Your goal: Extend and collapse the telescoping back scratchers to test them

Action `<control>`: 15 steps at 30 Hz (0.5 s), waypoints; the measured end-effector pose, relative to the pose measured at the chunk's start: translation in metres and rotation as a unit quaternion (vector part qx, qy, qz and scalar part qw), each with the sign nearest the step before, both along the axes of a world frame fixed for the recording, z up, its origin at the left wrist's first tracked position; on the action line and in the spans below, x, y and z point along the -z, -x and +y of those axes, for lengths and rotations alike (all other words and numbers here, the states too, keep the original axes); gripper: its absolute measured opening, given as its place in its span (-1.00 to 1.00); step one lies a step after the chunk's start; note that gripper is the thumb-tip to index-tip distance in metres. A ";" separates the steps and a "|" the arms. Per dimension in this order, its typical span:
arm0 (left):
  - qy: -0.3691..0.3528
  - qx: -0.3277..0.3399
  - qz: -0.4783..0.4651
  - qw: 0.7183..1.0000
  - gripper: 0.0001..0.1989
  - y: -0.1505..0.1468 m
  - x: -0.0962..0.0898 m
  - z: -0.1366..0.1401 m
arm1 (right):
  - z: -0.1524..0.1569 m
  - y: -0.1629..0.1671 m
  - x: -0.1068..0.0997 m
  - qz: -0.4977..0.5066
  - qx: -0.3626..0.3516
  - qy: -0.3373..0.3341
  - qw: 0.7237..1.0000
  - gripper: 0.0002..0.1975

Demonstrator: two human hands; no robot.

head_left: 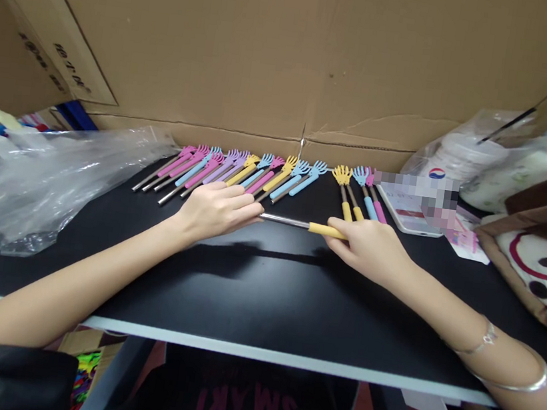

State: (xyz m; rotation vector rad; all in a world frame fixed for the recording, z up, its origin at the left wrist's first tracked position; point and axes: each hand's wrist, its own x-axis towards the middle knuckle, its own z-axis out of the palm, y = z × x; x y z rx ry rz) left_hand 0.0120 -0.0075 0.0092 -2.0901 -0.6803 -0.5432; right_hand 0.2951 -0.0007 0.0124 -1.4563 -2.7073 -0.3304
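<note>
A back scratcher (291,221) with a bare metal rod and a yellow handle is held level above the black table. My left hand (220,208) is closed around the rod's left end, hiding whatever is at that end. The yellow handle's right end is gripped by my right hand (366,244). Behind my left hand lies a row of back scratchers (245,168) in pink, blue, purple and yellow, their claw heads toward the back. Several more, among them yellow ones (347,208), lie beyond my right hand with their rods drawn out.
A cardboard wall (273,50) closes off the back of the black table (249,309). On the left lies a clear plastic bag (38,187). At right are a phone (413,213), a white cup (466,156) in plastic, and a brown plush bag (546,234).
</note>
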 end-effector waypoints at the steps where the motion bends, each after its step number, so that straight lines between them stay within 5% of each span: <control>1: 0.010 0.005 0.000 1.000 -0.67 0.000 0.000 0.000 | 0.000 0.000 0.001 -0.009 0.002 -0.005 1.000 -0.77; 9: 0.135 0.033 -0.034 0.990 -0.66 0.000 0.010 0.005 | 0.001 0.000 0.004 -0.053 0.004 -0.045 0.998 -0.75; 15: 0.306 0.033 -0.071 0.949 -0.64 0.000 0.016 0.005 | -0.002 -0.001 0.008 -0.036 -0.020 -0.106 0.993 -0.80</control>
